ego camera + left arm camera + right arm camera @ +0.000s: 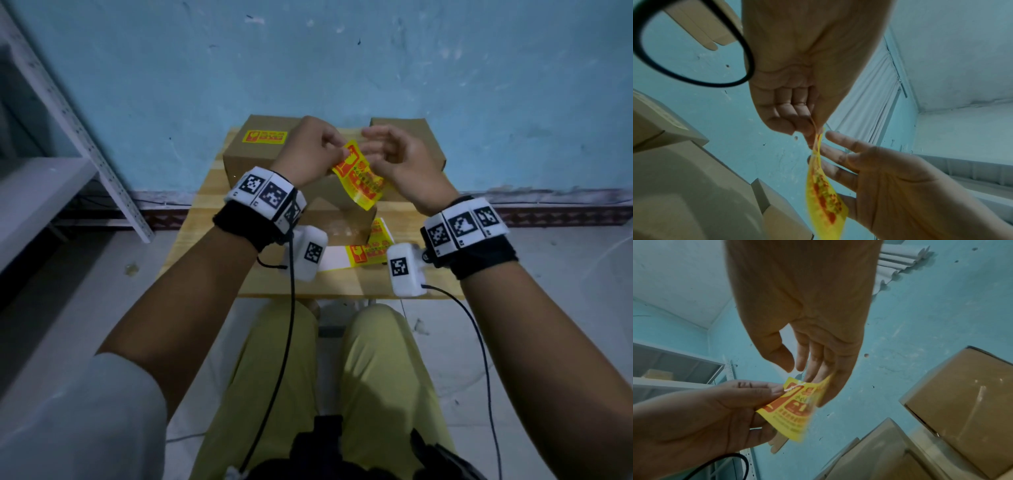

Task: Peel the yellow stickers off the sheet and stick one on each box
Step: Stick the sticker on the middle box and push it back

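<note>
Head view gives me the yellow rectangular sticker with red print (358, 178) held in the air above the brown cardboard boxes, its long axis running from upper left down to lower right. My left hand (305, 154) pinches its upper end; my right hand (400, 161) has loosely extended fingers touching the sticker, its grip released. I count three boxes: far left (250, 150), which carries one stuck sticker (264, 137), far right (414, 137), near middle (339, 222). One white backing sheet (356, 251) lies on the wooden worktop (205, 219).
</note>
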